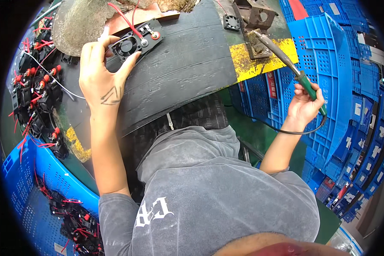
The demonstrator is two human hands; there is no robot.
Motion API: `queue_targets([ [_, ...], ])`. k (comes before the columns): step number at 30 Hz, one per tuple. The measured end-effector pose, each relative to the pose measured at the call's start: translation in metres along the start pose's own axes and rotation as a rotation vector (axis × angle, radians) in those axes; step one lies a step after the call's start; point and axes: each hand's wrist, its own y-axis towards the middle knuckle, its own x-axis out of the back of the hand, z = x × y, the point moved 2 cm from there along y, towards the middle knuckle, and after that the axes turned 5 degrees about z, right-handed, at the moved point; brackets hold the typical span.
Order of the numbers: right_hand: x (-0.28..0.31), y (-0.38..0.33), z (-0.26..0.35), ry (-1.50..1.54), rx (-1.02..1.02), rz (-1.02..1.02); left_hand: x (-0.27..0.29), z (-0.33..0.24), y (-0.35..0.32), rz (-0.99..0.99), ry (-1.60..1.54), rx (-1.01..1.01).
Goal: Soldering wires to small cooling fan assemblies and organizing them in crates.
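Observation:
My left hand (pixel 99 72) grips a small black square cooling fan (pixel 128 46) at the far left of the black rubber mat (pixel 187 64). The fan lies in a black holder with a red-ringed connector (pixel 155 35) and red wires (pixel 123 18). My right hand (pixel 305 104) holds a green-handled soldering iron (pixel 286 59) off to the right of the bench. Its metal tip rests on a rusty stand (pixel 255 44) at the bench's far right corner. A black cord (pixel 301 131) hangs from the handle.
Several black fans with red wires lie piled along the bench's left edge (pixel 34 94) and in a blue crate (pixel 72 222) at lower left. Stacked blue perforated crates (pixel 350 106) fill the right side. Another small fan (pixel 232 22) sits at the top. Yellow tape (pixel 247 62) marks the bench.

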Motion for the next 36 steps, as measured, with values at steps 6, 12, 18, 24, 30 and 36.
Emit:
queue_targets([
  [6, 0.013, 0.007, -0.019, 0.03, -0.076, -0.049, 0.0, 0.003, 0.0, 0.021, 0.03, -0.003],
  [12, 0.019, 0.003, -0.02, 0.017, -0.103, -0.079, -0.001, 0.002, 0.0, 0.028, 0.032, 0.008],
  [18, 0.011, -0.001, -0.008, -0.061, -0.036, 0.007, -0.002, 0.001, 0.0, 0.038, 0.041, 0.025],
  [24, 0.004, -0.003, 0.007, -0.177, 0.059, 0.09, -0.001, -0.001, 0.001, 0.037, 0.029, 0.019],
  [30, -0.001, -0.003, 0.027, -0.323, 0.134, 0.149, -0.001, 0.002, 0.001, 0.034, 0.037, 0.006],
  [36, -0.008, -0.004, 0.038, -0.346, 0.192, 0.195, 0.001, 0.0, 0.001, 0.02, 0.026, 0.012],
])
